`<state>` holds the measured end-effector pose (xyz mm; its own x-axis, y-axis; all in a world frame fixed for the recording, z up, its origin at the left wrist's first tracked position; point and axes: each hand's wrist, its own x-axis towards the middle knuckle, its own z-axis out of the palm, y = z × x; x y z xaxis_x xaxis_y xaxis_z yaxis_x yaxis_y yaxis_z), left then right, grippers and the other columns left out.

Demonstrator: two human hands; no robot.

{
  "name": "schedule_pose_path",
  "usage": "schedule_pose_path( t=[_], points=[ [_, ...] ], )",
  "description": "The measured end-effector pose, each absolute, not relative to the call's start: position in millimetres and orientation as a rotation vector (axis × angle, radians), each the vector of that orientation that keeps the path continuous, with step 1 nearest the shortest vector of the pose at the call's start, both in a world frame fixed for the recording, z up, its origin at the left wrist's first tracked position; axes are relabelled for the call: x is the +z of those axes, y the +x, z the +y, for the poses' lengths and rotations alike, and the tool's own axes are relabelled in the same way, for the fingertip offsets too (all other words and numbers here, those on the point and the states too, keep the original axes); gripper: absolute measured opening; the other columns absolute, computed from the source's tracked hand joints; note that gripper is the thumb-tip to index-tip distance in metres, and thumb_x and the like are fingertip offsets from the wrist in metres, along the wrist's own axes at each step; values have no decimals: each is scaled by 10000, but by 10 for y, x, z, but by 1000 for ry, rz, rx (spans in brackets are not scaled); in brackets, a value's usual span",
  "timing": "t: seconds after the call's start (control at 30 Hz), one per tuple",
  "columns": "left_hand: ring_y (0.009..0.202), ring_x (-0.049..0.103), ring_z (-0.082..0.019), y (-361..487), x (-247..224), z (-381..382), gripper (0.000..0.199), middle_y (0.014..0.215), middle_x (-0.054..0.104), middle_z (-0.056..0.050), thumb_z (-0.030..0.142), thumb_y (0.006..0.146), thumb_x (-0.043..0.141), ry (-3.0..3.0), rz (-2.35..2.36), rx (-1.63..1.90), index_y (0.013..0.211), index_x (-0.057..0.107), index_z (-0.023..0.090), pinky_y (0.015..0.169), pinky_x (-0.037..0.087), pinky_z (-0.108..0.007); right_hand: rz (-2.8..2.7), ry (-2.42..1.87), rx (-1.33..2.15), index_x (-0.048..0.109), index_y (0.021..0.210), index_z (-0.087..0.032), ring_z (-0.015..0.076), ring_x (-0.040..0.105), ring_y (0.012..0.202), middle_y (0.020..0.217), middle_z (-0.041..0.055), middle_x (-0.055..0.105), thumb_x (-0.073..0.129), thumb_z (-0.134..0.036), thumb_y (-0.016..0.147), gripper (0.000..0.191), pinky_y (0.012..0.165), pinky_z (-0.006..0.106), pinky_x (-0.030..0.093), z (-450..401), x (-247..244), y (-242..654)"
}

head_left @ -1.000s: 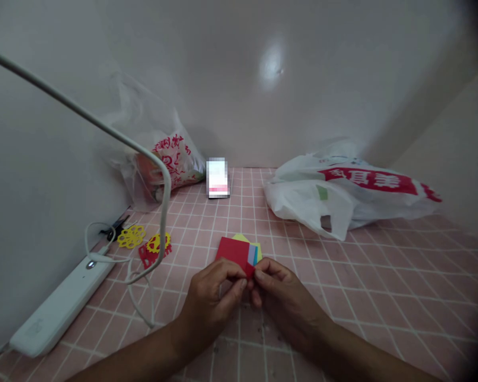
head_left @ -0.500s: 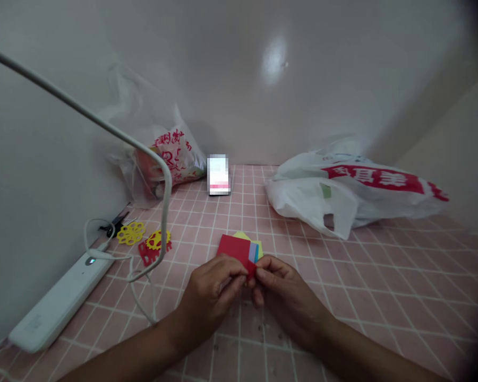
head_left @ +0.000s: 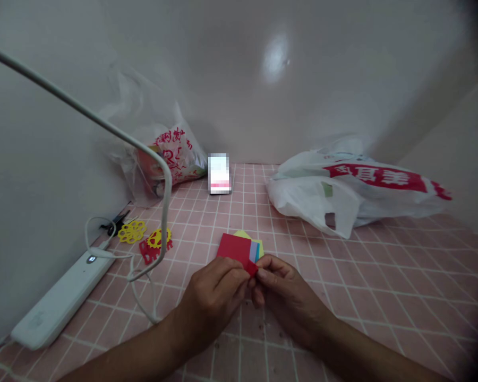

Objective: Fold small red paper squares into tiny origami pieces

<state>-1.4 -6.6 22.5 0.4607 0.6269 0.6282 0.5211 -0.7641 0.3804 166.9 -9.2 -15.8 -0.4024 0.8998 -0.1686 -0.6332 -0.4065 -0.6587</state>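
Left hand (head_left: 211, 302) and right hand (head_left: 289, 294) are pinching 1 small red paper (head_left: 253, 268) between meeting fingertips; red-topped paper stack (head_left: 235, 244) is lying just beyond on counter (head_left: 366, 276). Small piece likely needing light, even pressure, 1 hand steadying, other pressing edges flush.

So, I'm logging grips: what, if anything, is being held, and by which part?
A small red paper piece: the right hand pinches its right corner between thumb and forefinger; the left hand is at its left edge, that grip partly hidden.
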Motion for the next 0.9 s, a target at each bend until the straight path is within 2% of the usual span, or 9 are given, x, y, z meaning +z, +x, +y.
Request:
schedule_pose_path(
  t=[0.2, 0.43, 0.63, 0.7, 0.8, 0.9],
  points=[
    [760, 648, -162, -22, 225, -66, 110, 817, 679, -65, 72, 918, 546, 2492, 995, 1179, 881, 616, 149, 703, 561, -273, -580, -656, 1947, 644, 803, -163, 82, 587, 537, 710, 5, 693, 767, -242, 801, 146, 591, 206, 459, -85, -139, 1675],
    [779, 655, -143, -17, 149, -49, 101, 831, 685, -46, 64, 898, 596, 2252, 950, 1182, 919, 614, 161, 731, 531, -235, -502, -663, 1972, 675, 786, -162, 88, 561, 567, 600, -18, 636, 798, -234, 764, 144, 632, 207, 448, -79, -124, 1671],
    [709, 643, -134, -37, 154, -41, 99, 765, 666, -34, 67, 900, 563, 2240, 1037, 1205, 885, 610, 153, 670, 495, -224, -632, -684, 1948, 645, 750, -156, 96, 552, 599, 649, -3, 627, 756, -255, 808, 160, 635, 220, 431, -88, -154, 1652],
    [697, 639, -134, -38, 162, -41, 101, 760, 662, -32, 67, 894, 557, 2250, 1052, 1194, 879, 607, 154, 659, 491, -226, -721, -725, 1892, 644, 827, -180, 103, 558, 619, 707, -4, 637, 762, -254, 801, 142, 623, 224, 429, -95, -147, 1652],
    [694, 638, -137, -33, 158, -37, 102, 764, 664, -33, 72, 892, 554, 2270, 1054, 1153, 884, 610, 157, 653, 491, -231, -853, -783, 1744, 636, 962, -247, 130, 581, 730, 854, -5, 640, 783, -234, 775, 238, 651, 243, 441, -107, -120, 1678],
    [693, 642, -138, -30, 141, -33, 100, 766, 669, -34, 70, 887, 561, 2267, 1046, 1143, 890, 614, 155, 654, 495, -230, -1112, -891, 1546, 670, 888, -236, 139, 559, 747, 829, 2, 614, 728, -247, 829, 84, 664, 253, 430, -121, -91, 1726]
  ],
)
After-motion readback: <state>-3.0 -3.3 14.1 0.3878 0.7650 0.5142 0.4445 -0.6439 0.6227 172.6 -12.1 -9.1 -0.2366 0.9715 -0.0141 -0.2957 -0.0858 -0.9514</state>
